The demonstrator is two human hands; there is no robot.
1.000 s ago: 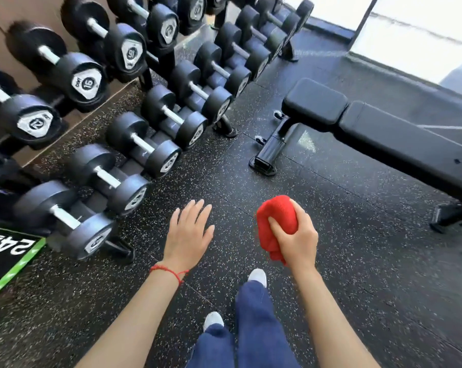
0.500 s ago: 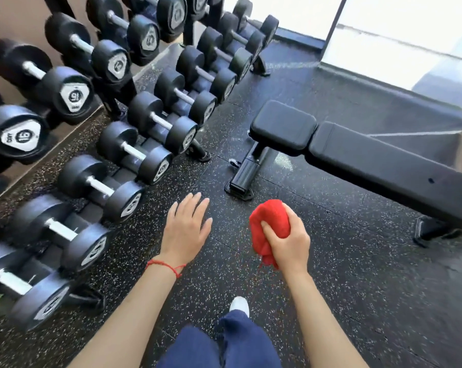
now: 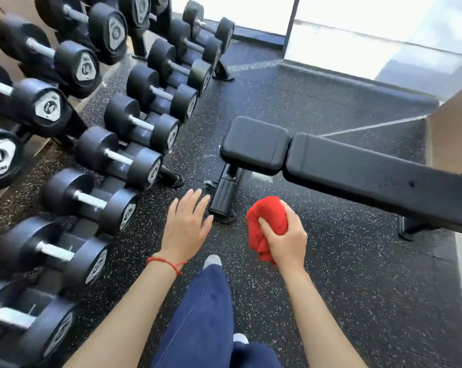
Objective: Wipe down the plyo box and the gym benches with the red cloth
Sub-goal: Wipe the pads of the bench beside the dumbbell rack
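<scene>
Above the speckled floor, short of the gym bench, the red cloth is held bunched in the right hand, grip fully closed on it. Left hand is spread flat, nothing held. Step judged: approach to bench, wiping not begun. Next: cloth to be pressed on the seat pad & swept lengthwise. Bench's far end is cut off; plyo box not in view; dumbbells blurred.

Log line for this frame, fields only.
right hand: clutching bunched red cloth | left hand: open, empty | gym bench: ahead, untouched | stage: approach
</scene>
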